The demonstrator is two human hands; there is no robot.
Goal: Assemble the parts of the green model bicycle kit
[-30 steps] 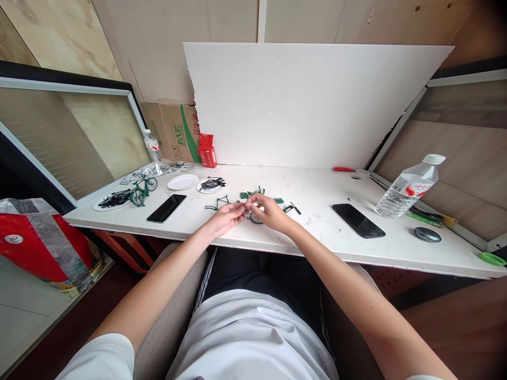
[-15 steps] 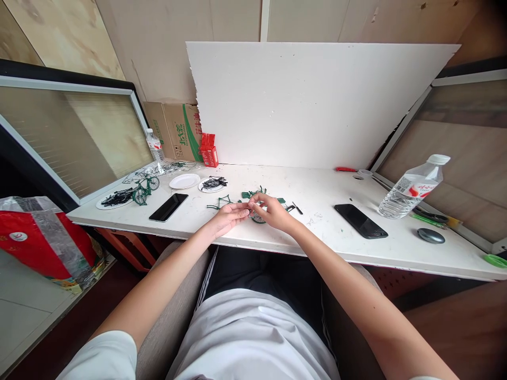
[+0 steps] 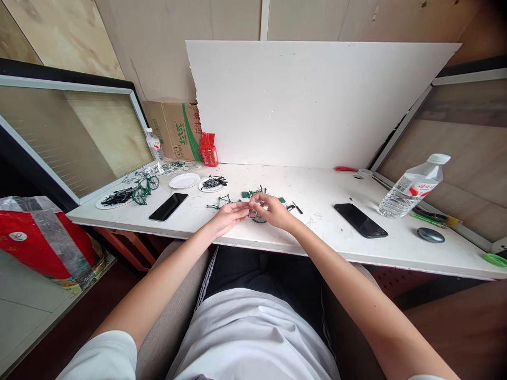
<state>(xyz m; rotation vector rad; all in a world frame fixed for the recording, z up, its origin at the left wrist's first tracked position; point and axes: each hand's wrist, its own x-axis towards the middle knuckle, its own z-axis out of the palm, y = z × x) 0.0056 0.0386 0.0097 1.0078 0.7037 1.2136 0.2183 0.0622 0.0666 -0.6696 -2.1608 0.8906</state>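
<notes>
- green bicycle part (image 3: 256, 215): a small model piece with a wheel, pinched between both hands just above the near middle of the table (image 3: 317, 248). fingers cover most of it. what shows runs roughly left to right between the two sets of fingertips; which end points where cannot be told.
- left hand (image 3: 227, 216): palm turned inward, thumb and fingertips closed on the left side of the part.
- right hand (image 3: 274, 210): curled over the part from the right, fingertips meeting those of the left hand and gripping it too.
- loose green frame piece (image 3: 222, 202): flat on the table just left of the hands, long axis left to right.
- more green pieces (image 3: 253, 193): just behind the hands, with a short black rod (image 3: 297, 208) to their right.
- two black phones lie flat, one to the left (image 3: 168, 206) and one to the right (image 3: 360, 220), each well apart from the hands.
- further left: an empty white plate (image 3: 184, 181), a plate of black pieces (image 3: 213, 183), a built green model bicycle (image 3: 143, 188) standing upright, and another plate of black pieces (image 3: 114, 199).
- far right: a clear water bottle (image 3: 412, 186) leaning over, cap up and to the right, and a dark round lid (image 3: 431, 235).
- at the back: a white foam board (image 3: 309, 100), a red carton (image 3: 208, 150) and a cardboard box (image 3: 174, 131).
</notes>
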